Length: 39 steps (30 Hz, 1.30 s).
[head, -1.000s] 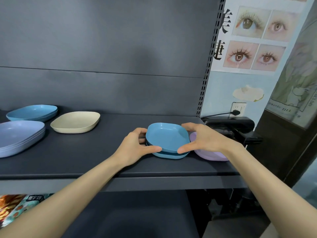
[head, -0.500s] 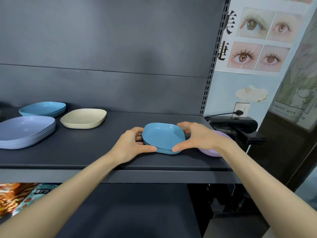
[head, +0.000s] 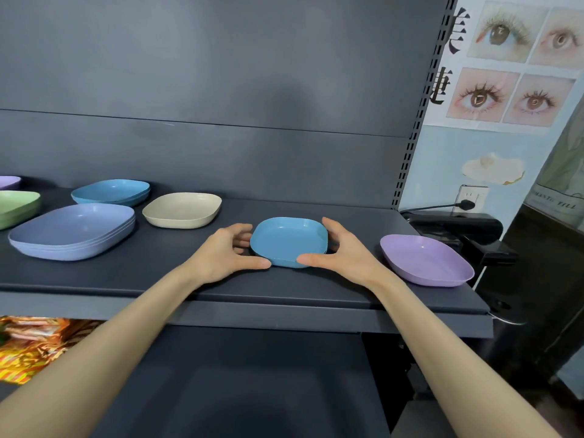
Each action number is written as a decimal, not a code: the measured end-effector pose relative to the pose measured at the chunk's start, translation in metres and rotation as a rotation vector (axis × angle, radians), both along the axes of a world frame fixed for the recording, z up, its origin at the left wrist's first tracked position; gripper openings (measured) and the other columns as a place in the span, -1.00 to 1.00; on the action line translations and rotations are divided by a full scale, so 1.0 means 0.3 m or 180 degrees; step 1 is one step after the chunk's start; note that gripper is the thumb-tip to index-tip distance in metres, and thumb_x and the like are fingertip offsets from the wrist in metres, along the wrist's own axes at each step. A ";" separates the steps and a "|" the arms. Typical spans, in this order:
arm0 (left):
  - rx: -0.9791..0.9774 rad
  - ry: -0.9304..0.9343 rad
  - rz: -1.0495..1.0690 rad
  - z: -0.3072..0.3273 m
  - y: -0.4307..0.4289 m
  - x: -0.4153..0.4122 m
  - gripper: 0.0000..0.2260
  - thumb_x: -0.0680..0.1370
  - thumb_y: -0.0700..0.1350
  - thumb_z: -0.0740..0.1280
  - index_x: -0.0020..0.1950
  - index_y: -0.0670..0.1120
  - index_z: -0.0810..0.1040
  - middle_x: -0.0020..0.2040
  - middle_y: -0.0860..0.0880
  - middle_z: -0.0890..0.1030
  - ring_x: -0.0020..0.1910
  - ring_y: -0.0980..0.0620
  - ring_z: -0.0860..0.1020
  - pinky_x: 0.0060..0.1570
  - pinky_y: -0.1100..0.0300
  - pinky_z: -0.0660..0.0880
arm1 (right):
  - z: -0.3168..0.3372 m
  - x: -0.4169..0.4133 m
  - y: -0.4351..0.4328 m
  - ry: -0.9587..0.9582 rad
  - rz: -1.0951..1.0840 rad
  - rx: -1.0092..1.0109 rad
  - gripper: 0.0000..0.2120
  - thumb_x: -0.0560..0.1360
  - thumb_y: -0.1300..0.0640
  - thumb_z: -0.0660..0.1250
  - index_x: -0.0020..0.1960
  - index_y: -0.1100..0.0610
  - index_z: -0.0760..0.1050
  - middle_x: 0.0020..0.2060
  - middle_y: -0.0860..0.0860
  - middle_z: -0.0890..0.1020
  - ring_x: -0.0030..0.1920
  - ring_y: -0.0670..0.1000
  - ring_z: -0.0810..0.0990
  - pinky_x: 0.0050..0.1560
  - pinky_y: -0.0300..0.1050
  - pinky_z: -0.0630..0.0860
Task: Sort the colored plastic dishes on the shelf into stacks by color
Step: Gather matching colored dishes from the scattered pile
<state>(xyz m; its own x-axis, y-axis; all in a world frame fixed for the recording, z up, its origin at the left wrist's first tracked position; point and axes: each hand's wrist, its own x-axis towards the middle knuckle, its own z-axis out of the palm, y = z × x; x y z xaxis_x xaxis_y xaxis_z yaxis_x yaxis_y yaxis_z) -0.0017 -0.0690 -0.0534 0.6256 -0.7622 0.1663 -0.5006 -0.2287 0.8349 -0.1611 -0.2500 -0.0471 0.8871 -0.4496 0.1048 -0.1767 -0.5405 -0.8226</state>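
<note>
Left hand [head: 221, 251] and right hand [head: 345, 248] grip blue dishes [head: 289, 240]; poster [head: 505, 63] reads 美睫.

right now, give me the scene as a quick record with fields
held: small blue dishes, looks like two nested, mid shelf
left hand: grips their left edge
right hand: grips their right edge
matching stack: larger blue dishes, back left
other stack: periwinkle stack, front left
singles: beige dish centre left; purple dish right end; green dish far left
</note>
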 end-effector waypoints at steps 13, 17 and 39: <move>0.0095 -0.0134 -0.0155 -0.016 -0.005 0.004 -0.39 0.34 -0.07 0.56 0.35 0.00 0.44 0.25 0.13 0.56 0.27 0.26 0.45 0.34 0.27 0.29 | -0.021 0.002 0.005 -0.0247 -0.0142 -0.0051 0.01 0.28 -0.11 0.54 0.54 0.07 0.04 0.43 -0.07 0.35 0.41 -0.05 0.35 0.39 -0.11 0.31; -0.0149 -0.0078 -0.0078 -0.016 0.010 -0.002 -0.39 0.32 -0.06 0.57 0.32 0.01 0.47 0.18 0.18 0.58 0.23 0.28 0.49 0.28 0.31 0.34 | -0.023 -0.004 0.009 -0.0388 -0.0135 -0.0040 -0.04 0.29 -0.08 0.54 0.53 0.08 0.10 0.40 -0.07 0.39 0.33 -0.09 0.42 0.32 -0.18 0.35; -0.1676 0.0191 0.0074 0.143 0.422 0.381 -0.52 0.40 -0.21 0.48 0.25 0.07 0.43 0.02 0.32 0.62 0.08 0.34 0.55 0.06 0.40 0.47 | 0.143 0.533 0.438 -0.1514 -0.0153 0.0382 -0.31 0.33 0.14 0.53 0.40 0.10 0.34 0.15 -0.21 0.54 0.14 -0.34 0.51 0.04 -0.44 0.48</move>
<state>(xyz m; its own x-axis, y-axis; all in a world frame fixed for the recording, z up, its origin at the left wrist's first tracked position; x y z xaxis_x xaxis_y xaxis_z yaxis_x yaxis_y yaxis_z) 0.1127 0.0575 -0.0105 0.6616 -0.5709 0.4861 -0.4481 0.2187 0.8668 -0.0014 -0.1185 -0.0042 0.7314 -0.5225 0.4382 0.2112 -0.4374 -0.8741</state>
